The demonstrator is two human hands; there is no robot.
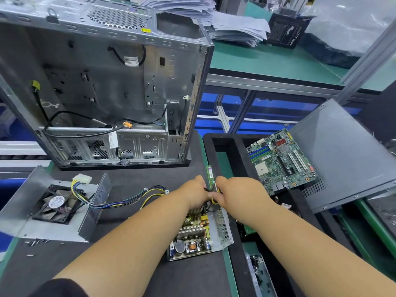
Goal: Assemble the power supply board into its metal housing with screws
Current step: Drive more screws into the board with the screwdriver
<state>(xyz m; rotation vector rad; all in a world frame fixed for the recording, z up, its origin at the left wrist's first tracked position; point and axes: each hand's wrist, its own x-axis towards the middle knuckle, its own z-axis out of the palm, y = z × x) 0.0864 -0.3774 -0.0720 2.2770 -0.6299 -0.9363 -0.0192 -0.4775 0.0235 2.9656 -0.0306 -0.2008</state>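
Two hands worked close together over a board in a metal box.

Two bare arms reached up from the bottom of the frame. The left hand [196, 195] was curled over the far end of the power supply board [194, 234]. The right hand [232, 192] pinched a yellow-handled screwdriver [215, 198]. The board sat in its metal housing [222, 224], a little below the middle of the frame. The board looked light, stiff and easy to break. It was likely best held by the housing's stiff walls. The fan cover [53, 202] lay at lower left, with loose screws [36, 242] near it.
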